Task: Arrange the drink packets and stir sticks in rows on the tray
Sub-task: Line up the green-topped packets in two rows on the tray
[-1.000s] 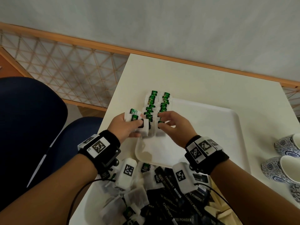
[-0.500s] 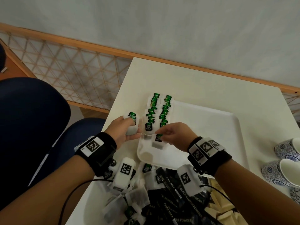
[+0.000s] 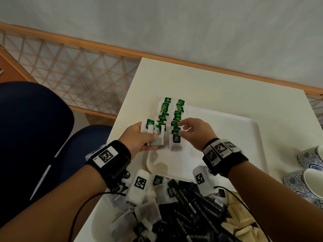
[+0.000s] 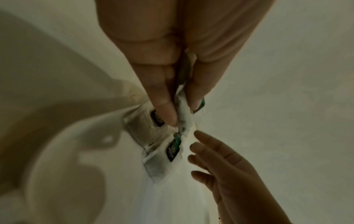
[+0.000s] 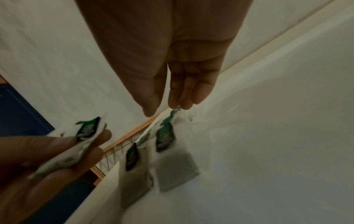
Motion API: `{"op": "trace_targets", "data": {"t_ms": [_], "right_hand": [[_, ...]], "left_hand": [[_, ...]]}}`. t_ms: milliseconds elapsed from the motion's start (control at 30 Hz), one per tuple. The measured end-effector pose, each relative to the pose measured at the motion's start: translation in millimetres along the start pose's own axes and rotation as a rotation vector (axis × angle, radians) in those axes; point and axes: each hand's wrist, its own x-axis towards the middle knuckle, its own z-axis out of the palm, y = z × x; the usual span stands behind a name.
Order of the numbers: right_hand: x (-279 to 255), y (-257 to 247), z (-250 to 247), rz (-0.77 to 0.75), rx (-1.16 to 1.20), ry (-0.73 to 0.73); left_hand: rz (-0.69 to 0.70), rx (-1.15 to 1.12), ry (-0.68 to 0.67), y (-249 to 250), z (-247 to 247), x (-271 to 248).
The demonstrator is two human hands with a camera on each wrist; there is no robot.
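Note:
A white tray [image 3: 227, 137] lies on the cream table, with two rows of green-tagged tea bags [image 3: 177, 117] along its left side. The nearest bag of the right row [image 3: 176, 142] lies flat on the tray. My left hand [image 3: 153, 135] hovers at the tray's left edge and pinches a couple of tea bags [image 3: 154, 132] between thumb and fingers [image 4: 164, 109]. In the left wrist view the held tea bags [image 4: 184, 115] hang above the bags laid on the tray [image 4: 172, 150]. My right hand [image 3: 182, 127] hovers over the right row, fingers [image 5: 191, 94] relaxed and holding nothing.
A white bin [image 3: 104, 215] near me holds a heap of black coffee sticks [image 3: 201, 212], loose tea bags and beige packets [image 3: 243, 224]. Blue-patterned cups [image 3: 311, 173] stand at the right. A blue chair [image 3: 35, 128] and a wooden lattice rail [image 3: 70, 75] are to the left.
My right hand took a tea bag from my left hand, laid it at the near end of the right row, and let go. My left hand still holds its bags.

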Motion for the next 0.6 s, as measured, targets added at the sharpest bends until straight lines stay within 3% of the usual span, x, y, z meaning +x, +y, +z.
{"op": "trace_targets", "data": {"t_ms": [100,200,300,433,600], "right_hand": [[-7.5,-12.8,-0.5,-0.072,0.116,0.058],[-15.0,-30.4,2.6,-0.098,0.257,-0.05],[-15.6,-41.1,7.0,-0.113,0.246,-0.098],[-16.4,-45.6,11.6,-0.096,0.189,-0.14],[-14.4,-46.7,25.1,-0.086,0.095,-0.348]], "left_hand": [[0.029,-0.006,-0.023,-2.2,5.4,-2.0],[0.056,0.047,-0.066,-2.4,8.8,-4.8],[0.063,0.106,-0.067,-2.2,6.1,-6.5],[0.071,0.112,0.04,-2.3,-8.0,-5.5],[0.086,-0.003,0.191,3.6,-33.9,-6.1]]}}
